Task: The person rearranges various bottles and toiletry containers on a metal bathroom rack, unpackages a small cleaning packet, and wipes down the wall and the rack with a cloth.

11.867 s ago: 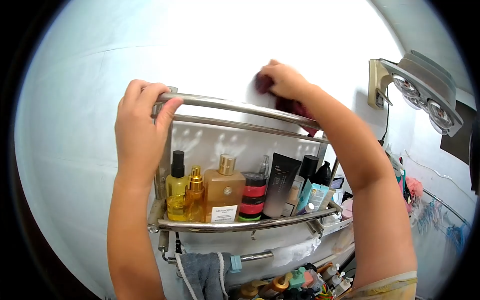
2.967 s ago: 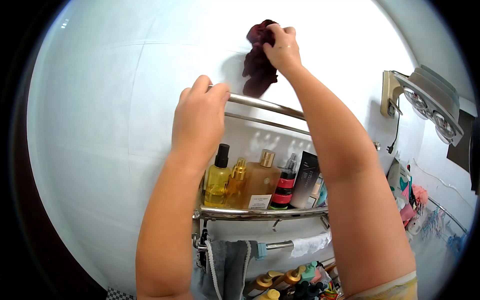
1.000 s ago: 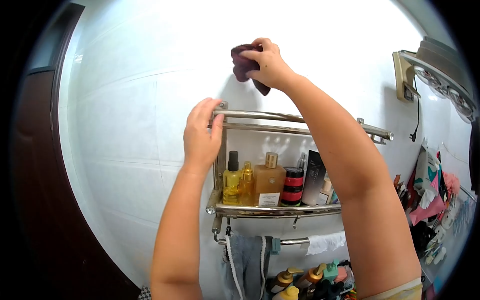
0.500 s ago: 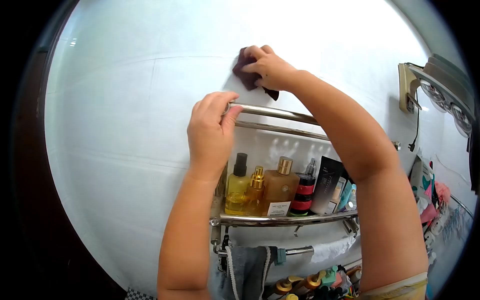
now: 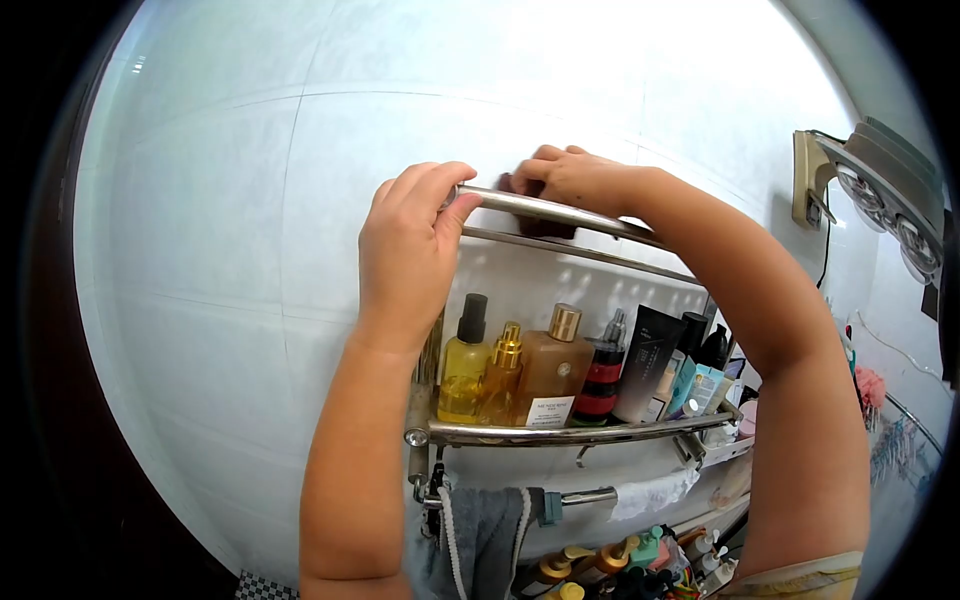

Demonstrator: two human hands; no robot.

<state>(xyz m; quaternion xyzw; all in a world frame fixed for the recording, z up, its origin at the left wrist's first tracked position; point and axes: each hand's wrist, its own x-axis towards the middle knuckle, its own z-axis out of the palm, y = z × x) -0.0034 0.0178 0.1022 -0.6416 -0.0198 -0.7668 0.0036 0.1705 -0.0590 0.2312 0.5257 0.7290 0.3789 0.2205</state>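
Note:
My left hand (image 5: 415, 225) is closed around the left end of the upper metal rail (image 5: 555, 209) of a wall rack. Just behind that rail, my right hand (image 5: 575, 180) grips a dark brown cloth (image 5: 545, 226) against the tiled wall (image 5: 380, 130). The rail hides part of the cloth. Below, the rack's shelf (image 5: 560, 435) bears a yellow bottle with a black cap (image 5: 465, 370), a gold-capped spray bottle (image 5: 503, 378), a larger tan bottle (image 5: 555, 370), a red-and-black bottle (image 5: 601, 380) and a dark tube (image 5: 645, 360).
Under the shelf, a grey towel (image 5: 485, 535) and a white cloth (image 5: 655, 494) hang from a lower bar. Several pump bottles (image 5: 600, 563) stand at the bottom. A lamp fixture (image 5: 890, 195) is mounted at the upper right, and a dark door edge (image 5: 50, 350) runs along the left.
My right hand has moved down with the cloth, from the wall above the rail to behind it. The left hand stays on the rail end. The view has shifted slightly.

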